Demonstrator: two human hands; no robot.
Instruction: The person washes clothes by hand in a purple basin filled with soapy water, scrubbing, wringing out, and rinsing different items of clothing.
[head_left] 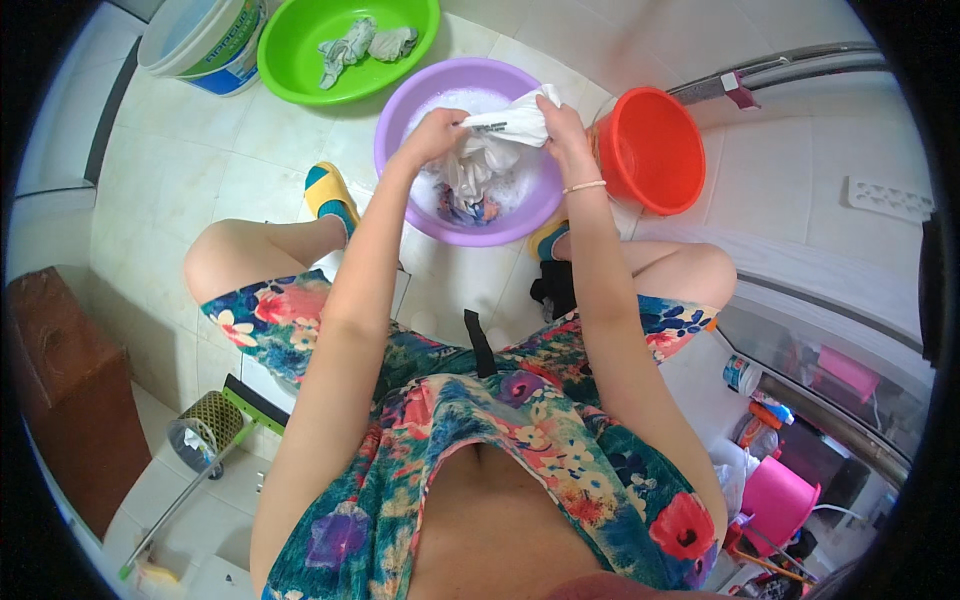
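Note:
Stretched between my two hands is a wet white garment with a small dark print on it. My left hand grips its left end, fingers closed, and my right hand clutches its right end. The lower part of the cloth hangs bunched into a round purple basin of foamy water. Darker patterned cloth lies in the water at the basin's near side. What kind of garment it is, I cannot make out.
Beyond the basin stands a green basin with wrung cloths in it. A white bucket is at the far left, a red bucket close on the right. A squeegee and a wire bin are at the lower left.

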